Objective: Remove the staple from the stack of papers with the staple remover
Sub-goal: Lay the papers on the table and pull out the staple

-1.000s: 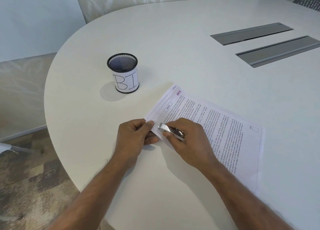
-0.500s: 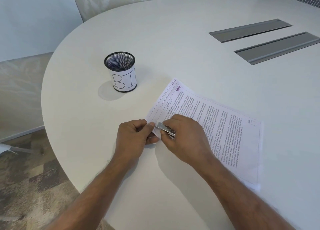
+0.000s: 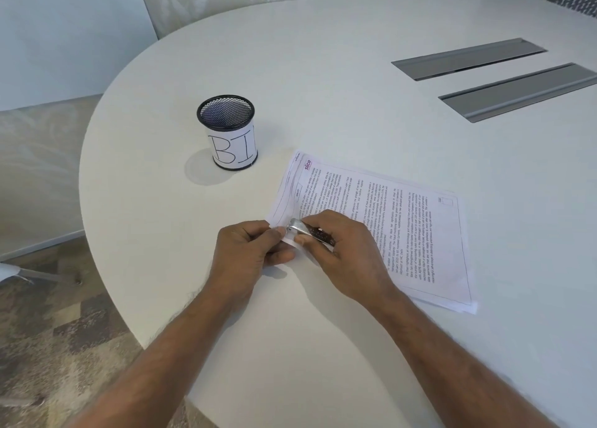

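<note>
Left hand [image 3: 248,253] pinches the near corner of the stapled white printed paper stack [image 3: 371,221] on the white table [image 3: 323,88]; right hand [image 3: 342,250] grips the slim metal staple remover [image 3: 310,231] there. Slide its tip under the staple, lever gently
</note>
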Tool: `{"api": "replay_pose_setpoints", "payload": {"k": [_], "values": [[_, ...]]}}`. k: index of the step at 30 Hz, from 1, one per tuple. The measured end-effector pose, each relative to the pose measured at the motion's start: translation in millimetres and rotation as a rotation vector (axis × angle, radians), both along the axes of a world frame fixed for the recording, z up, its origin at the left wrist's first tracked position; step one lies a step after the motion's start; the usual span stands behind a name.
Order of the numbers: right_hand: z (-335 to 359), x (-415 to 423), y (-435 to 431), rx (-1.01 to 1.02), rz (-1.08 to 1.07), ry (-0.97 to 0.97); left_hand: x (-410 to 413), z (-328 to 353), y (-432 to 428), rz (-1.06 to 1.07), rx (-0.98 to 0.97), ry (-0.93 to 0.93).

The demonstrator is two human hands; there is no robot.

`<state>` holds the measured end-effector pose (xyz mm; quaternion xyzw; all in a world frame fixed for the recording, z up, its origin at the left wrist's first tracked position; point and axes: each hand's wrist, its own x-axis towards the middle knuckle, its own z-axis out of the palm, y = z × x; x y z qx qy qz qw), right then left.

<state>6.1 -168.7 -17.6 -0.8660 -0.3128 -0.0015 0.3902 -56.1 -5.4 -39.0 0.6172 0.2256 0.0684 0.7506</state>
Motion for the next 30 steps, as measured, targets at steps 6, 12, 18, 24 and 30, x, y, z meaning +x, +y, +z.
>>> {"api": "replay_pose_setpoints", "payload": {"k": [6,12,18,24,30], "values": [[2.8,1.1,-6.7,-0.036,-0.023,-0.072,-0.1,1.6,0.2,0.019,-0.004,0.001],[2.5,0.0,-10.8,0.007,-0.016,-0.084,-2.1,4.5,0.4,0.013,0.023,0.025],[3.8,-0.7,-6.6,-0.008,-0.014,-0.109,-1.8,4.5,-2.7,0.014,0.029,-0.004],[7.3,1.2,0.2,-0.101,-0.003,-0.181,-2.5,3.4,-2.7,0.009,0.048,-0.016],[4.3,6.9,-0.8,-0.009,0.026,-0.098,-1.9,2.3,-0.2,-0.014,0.002,-0.020]]}}
